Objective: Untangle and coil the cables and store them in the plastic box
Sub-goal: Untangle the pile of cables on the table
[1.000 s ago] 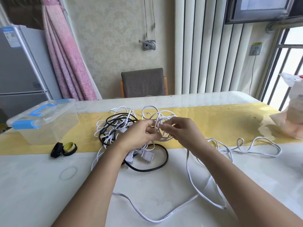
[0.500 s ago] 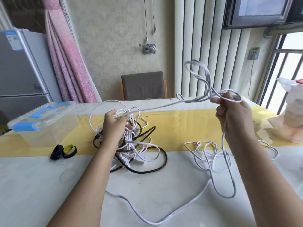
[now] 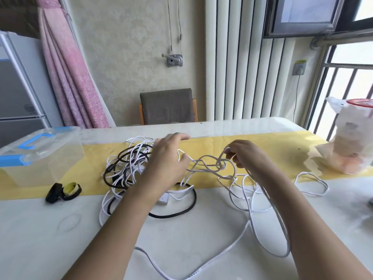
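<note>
A tangle of white and black cables lies on the yellow runner in the middle of the table. My left hand is spread over its right side with the fingers stretched forward and nothing gripped. My right hand pinches a white cable at a small knot just above the table. From there the white cable runs in long loose loops toward the front edge. The clear plastic box with a blue-handled lid stands shut at the left.
Two small rolls of strap, black and yellow, lie in front of the box beside a thin clear ring. A white plastic bag stands at the right edge. A grey chair is behind the table.
My right hand has come down from head height to just above the table, still holding the white cable. My left hand let go of the tangle and spread out over it.
</note>
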